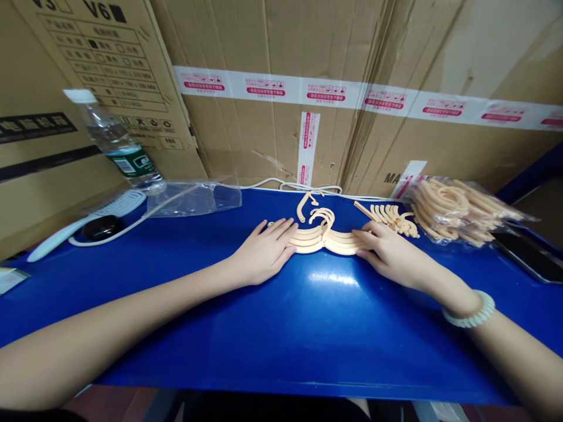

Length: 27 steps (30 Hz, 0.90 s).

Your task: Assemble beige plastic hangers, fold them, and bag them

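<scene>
Several beige plastic hangers (308,241) lie nested together on the blue table, their hooks (325,217) pointing away from me. My left hand (268,252) holds the left end of the stack, thumb on the near side and fingers over the far side. At the right end, my right hand (389,252) grips the stack between thumb and fingers. Just beyond the stack lies a loose beige hanger piece (301,208) with a small hook piece beside it. A pile of small beige hook parts (389,217) rests behind my right hand.
Clear bags of beige hanger parts (453,208) sit at the right, near a dark phone (532,255). On the left are a water bottle (127,158), a pale hairbrush (92,220), a black mouse-like object (103,227) and a clear plastic bag (197,199). Cardboard boxes (250,135) stand behind.
</scene>
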Each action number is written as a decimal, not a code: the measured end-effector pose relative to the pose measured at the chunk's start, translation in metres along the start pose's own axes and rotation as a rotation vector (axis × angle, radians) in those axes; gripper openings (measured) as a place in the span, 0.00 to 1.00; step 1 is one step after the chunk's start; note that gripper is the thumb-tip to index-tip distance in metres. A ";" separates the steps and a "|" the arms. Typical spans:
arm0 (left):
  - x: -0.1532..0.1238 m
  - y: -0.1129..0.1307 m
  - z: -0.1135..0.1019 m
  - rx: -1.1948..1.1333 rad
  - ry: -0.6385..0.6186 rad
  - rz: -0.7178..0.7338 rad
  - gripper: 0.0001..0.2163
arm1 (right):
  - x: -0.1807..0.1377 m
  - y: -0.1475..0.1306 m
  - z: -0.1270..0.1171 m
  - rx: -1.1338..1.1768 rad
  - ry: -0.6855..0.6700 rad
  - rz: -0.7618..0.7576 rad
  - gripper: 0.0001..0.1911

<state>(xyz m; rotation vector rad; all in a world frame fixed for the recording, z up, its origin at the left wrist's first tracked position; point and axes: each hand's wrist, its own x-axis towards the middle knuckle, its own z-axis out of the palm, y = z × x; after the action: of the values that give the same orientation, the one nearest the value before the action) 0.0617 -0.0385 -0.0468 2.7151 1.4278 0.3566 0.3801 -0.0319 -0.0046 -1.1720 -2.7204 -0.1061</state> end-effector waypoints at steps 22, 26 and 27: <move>-0.001 0.004 0.008 -0.048 0.121 -0.041 0.24 | 0.001 -0.032 -0.007 -0.068 0.103 -0.046 0.13; -0.001 0.004 0.008 -0.042 0.113 -0.038 0.25 | -0.001 -0.044 -0.008 -0.053 0.032 -0.065 0.10; -0.001 0.004 0.007 -0.040 0.111 -0.036 0.25 | -0.001 -0.044 -0.008 -0.046 0.012 -0.052 0.08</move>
<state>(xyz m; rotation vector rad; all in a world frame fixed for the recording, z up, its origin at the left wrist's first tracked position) 0.0658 -0.0406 -0.0534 2.6732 1.4767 0.5351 0.3500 -0.0636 0.0032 -1.1096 -2.7528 -0.1832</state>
